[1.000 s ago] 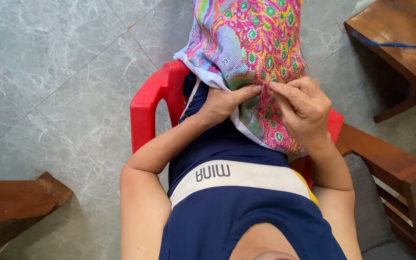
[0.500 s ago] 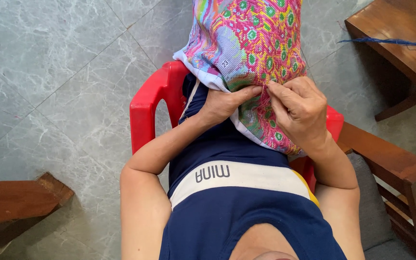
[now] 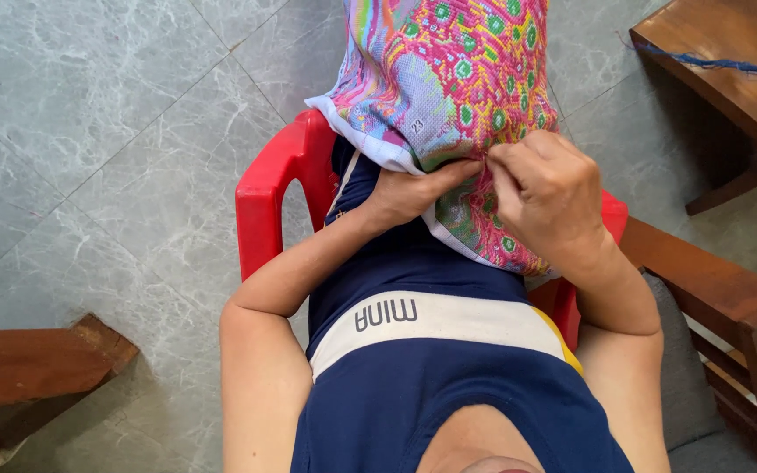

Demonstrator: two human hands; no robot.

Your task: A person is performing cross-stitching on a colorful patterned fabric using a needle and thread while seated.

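Multicoloured cloth (image 3: 449,79); two hands: left hand (image 3: 409,188); right hand (image 3: 545,188)

Both forearms reached forward from bent elbows. The left hand (image 3: 409,188) lay palm up with fingers extended, while the right hand (image 3: 543,188) curled, fingertips pinched together.

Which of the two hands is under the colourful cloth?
The left hand: its fingers go under the cloth edge. The right hand pinches on top.

no packages, labels, signs or screens in view
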